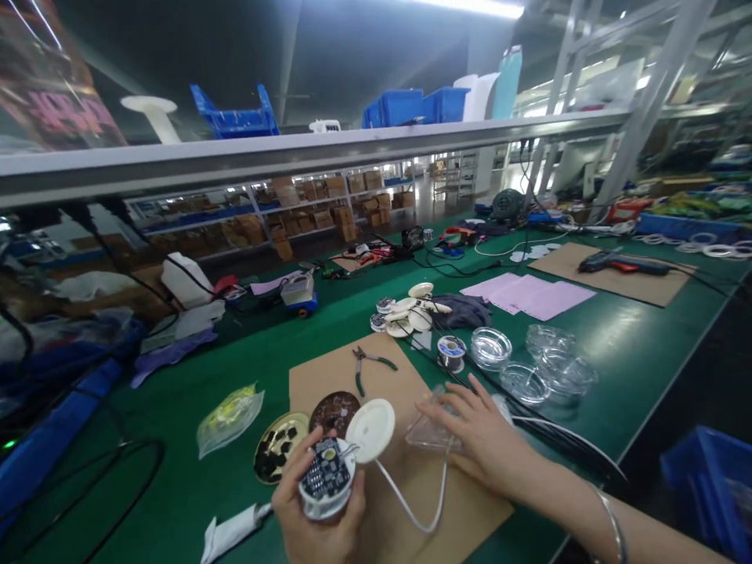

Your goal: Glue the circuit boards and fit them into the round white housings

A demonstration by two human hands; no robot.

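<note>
My left hand (323, 517) is wrapped round a white round housing (327, 479) whose open top shows a dark circuit board. Thin wires join it to a white disc (370, 431), and a white cable (411, 517) curves away to the right. My right hand (475, 427), fingers bent, rests on a clear plastic piece (432, 432) on the cardboard (470, 509). Just behind the housing are a brown round dish (334, 413) and a yellowish dish with black pieces (280, 448). Green-handled pliers (361, 368) lie on the cardboard.
Clear round covers (490, 347), a solder spool (451, 352) and white round parts (405, 313) stand behind my right hand. A bag with yellow items (230, 419) and a white tube (235, 533) lie left. A heat gun (626, 265) lies far right; a shelf (329, 145) spans above.
</note>
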